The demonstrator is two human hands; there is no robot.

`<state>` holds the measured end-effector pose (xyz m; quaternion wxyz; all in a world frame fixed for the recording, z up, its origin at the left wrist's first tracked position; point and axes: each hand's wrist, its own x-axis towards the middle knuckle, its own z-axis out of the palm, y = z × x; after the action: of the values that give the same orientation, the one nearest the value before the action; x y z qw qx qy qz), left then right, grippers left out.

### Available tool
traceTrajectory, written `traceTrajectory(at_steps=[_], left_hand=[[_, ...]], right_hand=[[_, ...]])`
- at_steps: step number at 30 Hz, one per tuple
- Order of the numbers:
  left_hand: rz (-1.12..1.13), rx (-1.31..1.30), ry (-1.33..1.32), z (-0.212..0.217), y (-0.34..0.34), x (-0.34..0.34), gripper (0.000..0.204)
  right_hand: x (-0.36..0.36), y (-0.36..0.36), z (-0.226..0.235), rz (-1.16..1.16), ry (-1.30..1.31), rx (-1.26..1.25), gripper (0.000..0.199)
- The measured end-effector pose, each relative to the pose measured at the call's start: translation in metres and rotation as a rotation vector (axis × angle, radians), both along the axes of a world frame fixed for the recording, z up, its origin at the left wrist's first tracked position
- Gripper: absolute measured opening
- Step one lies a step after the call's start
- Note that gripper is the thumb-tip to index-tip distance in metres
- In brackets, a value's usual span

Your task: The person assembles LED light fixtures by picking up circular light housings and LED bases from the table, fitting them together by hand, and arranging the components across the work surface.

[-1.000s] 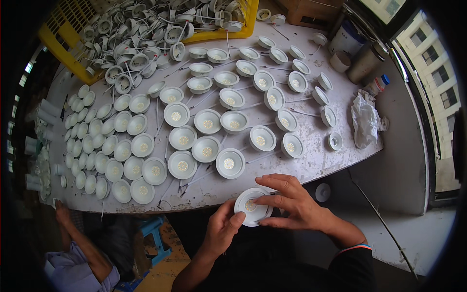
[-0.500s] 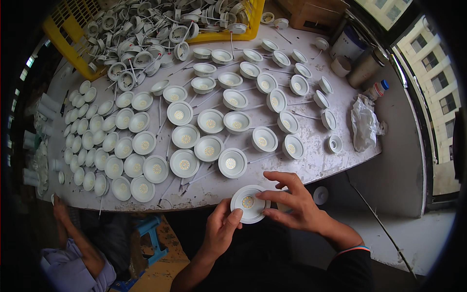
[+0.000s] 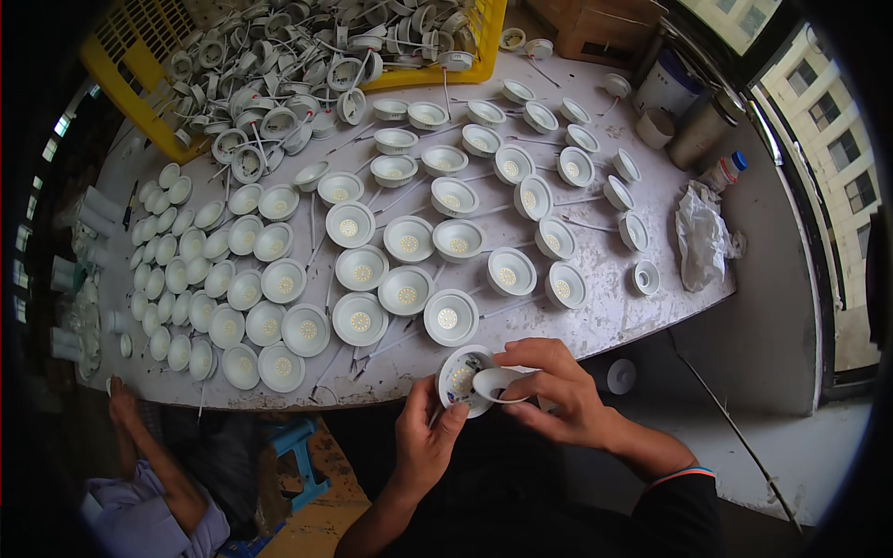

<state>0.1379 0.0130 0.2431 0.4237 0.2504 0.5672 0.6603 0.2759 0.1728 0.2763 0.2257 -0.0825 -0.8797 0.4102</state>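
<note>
My left hand (image 3: 425, 445) grips a round white lamp housing (image 3: 459, 379) by its lower edge, tilted so its inside with a pale yellow disc faces me. My right hand (image 3: 556, 395) pinches a small white cone-shaped reflector (image 3: 494, 382) and holds it against the housing's right side. Both hands hover just off the near edge of the white table (image 3: 614, 316). Many similar white lamp housings lie face up in rows on the table; the closest one (image 3: 451, 317) sits just beyond my hands.
A yellow crate (image 3: 139, 121) heaped with wired lamp parts stands at the back left. A crumpled clear bag (image 3: 699, 240), a small bottle (image 3: 724, 170) and pots sit at the right. Another person's arm (image 3: 158, 465) reaches in at the lower left, by a blue stool (image 3: 296, 446).
The housing has moved up and left toward the table edge and tilted. My right hand, which lay over its top, now holds the reflector at its side.
</note>
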Motion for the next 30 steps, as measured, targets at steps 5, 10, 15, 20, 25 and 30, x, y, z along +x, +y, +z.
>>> traceTrajectory(at_steps=[5, 10, 15, 20, 25, 30], left_hand=[[0.092, 0.02, 0.075, 0.004, -0.005, -0.01, 0.036], [0.066, -0.089, 0.086, 0.01, -0.012, -0.018, 0.037], [0.061, -0.049, 0.116, 0.014, -0.014, -0.018, 0.038], [0.02, -0.061, 0.147, 0.02, -0.015, -0.021, 0.037], [-0.037, -0.136, 0.073, 0.025, -0.016, -0.023, 0.036], [-0.075, -0.134, 0.006, 0.027, -0.016, -0.024, 0.035]], right_hand=[[0.005, 0.006, 0.004, -0.118, -0.023, -0.414, 0.019], [-0.009, 0.005, 0.008, 0.064, -0.236, -0.143, 0.039], [-0.025, 0.004, 0.006, 0.14, -0.13, 0.135, 0.042], [-0.023, 0.004, 0.013, 0.194, -0.176, 0.166, 0.045], [-0.02, 0.009, 0.019, 0.234, -0.197, 0.148, 0.046], [-0.018, 0.011, 0.021, 0.274, -0.232, 0.132, 0.044]])
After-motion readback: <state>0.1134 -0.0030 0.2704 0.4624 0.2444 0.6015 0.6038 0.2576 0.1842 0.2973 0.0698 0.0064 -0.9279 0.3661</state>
